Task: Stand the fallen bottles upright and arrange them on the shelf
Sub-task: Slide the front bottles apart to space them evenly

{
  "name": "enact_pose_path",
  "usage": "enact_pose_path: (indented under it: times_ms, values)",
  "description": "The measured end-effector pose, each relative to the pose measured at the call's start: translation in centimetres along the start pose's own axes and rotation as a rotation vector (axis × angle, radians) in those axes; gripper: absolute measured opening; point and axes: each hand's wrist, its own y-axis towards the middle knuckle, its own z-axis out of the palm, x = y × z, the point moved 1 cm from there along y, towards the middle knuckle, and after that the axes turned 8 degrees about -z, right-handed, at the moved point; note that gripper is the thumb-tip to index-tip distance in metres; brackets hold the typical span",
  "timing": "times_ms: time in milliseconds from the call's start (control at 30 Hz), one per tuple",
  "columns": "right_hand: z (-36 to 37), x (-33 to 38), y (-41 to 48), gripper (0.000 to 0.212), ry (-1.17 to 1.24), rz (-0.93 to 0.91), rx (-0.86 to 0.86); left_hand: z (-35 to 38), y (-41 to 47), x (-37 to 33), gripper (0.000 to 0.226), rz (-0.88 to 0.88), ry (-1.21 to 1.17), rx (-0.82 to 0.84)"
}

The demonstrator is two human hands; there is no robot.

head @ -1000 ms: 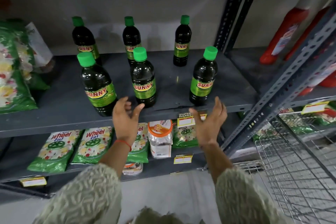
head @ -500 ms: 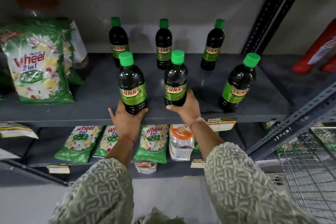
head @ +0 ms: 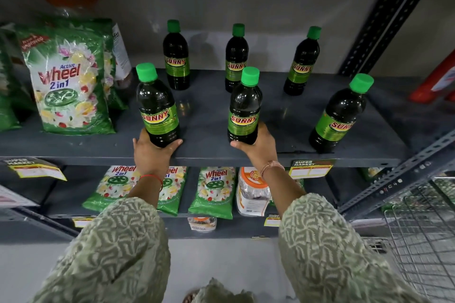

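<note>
Several dark SUNNY bottles with green caps stand upright on the grey shelf (head: 209, 152), in a back row and a front row. My left hand (head: 151, 155) grips the base of the front left bottle (head: 157, 108). My right hand (head: 258, 147) grips the base of the front middle bottle (head: 243, 110). The front right bottle (head: 338, 115) stands alone, untouched. Behind them stand the back left bottle (head: 176, 56), the back middle bottle (head: 235, 59) and the back right bottle (head: 302, 61). No bottle lies on its side.
A big green Wheel detergent bag (head: 69, 81) leans at the shelf's left end. Smaller Wheel packets (head: 214, 192) and a white jar (head: 251, 192) fill the shelf below. A slotted upright post (head: 384, 15) bounds the right side, with a wire basket (head: 423, 241) lower right and red bottles (head: 435, 79) beyond.
My hands rose from open in front of the shelf to grip the two front bottles. Since half a second ago those two bottles stand farther apart, the left one shifted left.
</note>
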Motion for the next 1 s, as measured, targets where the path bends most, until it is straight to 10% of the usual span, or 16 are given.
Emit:
enact_pose_path:
  times_ms: [1000]
  values:
    - [-0.68, 0.39, -0.76, 0.060, -0.043, 0.018, 0.012, 0.11, 0.08, 0.72, 0.077, 0.003, 0.025, 0.022]
